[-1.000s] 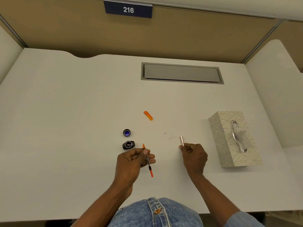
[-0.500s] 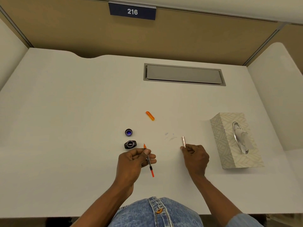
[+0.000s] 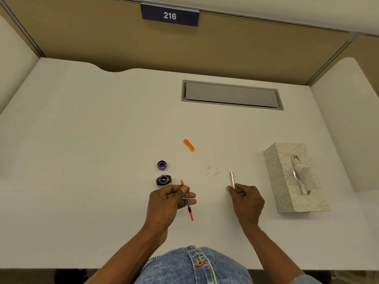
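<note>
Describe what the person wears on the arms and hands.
The left hand and right hand wear no glove, ring or watch, and both forearms are uncovered. A pale blue denim sleeve shows near the right elbow, matching the denim garment with an orange button.
</note>
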### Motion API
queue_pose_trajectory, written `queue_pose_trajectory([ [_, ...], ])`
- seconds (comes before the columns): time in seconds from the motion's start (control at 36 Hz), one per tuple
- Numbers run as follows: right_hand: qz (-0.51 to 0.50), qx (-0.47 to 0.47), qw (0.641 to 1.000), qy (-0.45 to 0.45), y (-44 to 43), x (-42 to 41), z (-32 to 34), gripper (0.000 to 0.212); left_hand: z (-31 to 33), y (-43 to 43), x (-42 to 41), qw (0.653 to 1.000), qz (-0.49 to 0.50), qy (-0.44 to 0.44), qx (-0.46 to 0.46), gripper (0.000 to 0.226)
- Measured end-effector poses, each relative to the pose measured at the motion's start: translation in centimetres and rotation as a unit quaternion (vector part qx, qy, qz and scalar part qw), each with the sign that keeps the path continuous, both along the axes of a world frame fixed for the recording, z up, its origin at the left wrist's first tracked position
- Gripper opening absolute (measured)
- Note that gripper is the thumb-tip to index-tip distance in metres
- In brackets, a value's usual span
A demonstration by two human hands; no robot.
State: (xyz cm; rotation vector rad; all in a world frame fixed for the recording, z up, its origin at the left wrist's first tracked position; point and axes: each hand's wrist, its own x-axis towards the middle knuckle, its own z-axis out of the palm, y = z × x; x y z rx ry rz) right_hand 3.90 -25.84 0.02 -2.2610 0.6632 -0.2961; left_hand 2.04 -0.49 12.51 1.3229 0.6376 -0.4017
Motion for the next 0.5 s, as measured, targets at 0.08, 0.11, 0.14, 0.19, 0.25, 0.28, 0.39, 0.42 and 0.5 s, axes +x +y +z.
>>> queue_pose_trajectory([
  [0.08, 0.005, 0.000, 1.000, -0.003, -0.1, -0.1, 0.0, 0.024, 0.0, 0.0, -0.1, 1.000, -0.002, 0.002, 0.000, 0.017],
  [0.11, 0.006, -0.002, 1.000, -0.003, -0.1, -0.1, 0.1, 0.024, 0.0, -0.1, -0.1, 1.000, -0.002, 0.002, 0.000, 0.018],
  [0.14, 0.007, -0.003, 1.000, -0.003, -0.1, -0.1, 0.1, 0.024, 0.0, -0.1, -0.1, 1.000, -0.003, 0.002, 0.000, 0.018],
  [0.19, 0.005, -0.003, 1.000, -0.002, -0.1, -0.2, 0.1, 0.024, 0.0, -0.1, -0.1, 1.000, -0.002, 0.003, -0.001, 0.018],
  [0.25, 0.004, -0.003, 1.000, -0.002, 0.0, -0.2, 0.1, 0.024, 0.0, -0.1, 0.0, 1.000, -0.001, 0.002, -0.003, 0.017],
  [0.28, 0.005, -0.006, 1.000, -0.004, 0.0, -0.3, 0.1, 0.024, 0.0, 0.0, 0.0, 1.000, -0.001, 0.002, -0.002, 0.017],
  [0.39, -0.001, -0.004, 1.000, -0.008, -0.1, -0.5, 0.2, 0.025, 0.0, 0.1, 0.0, 1.000, 0.002, 0.003, -0.004, 0.018],
  [0.42, -0.003, -0.004, 1.000, -0.010, -0.2, -0.6, 0.2, 0.026, 0.0, 0.1, 0.0, 1.000, 0.003, 0.004, -0.005, 0.018],
  [0.5, -0.003, -0.010, 1.000, -0.022, -0.3, -1.4, 0.3, 0.028, 0.0, 0.2, -0.1, 1.000, 0.001, 0.005, -0.003, 0.019],
])
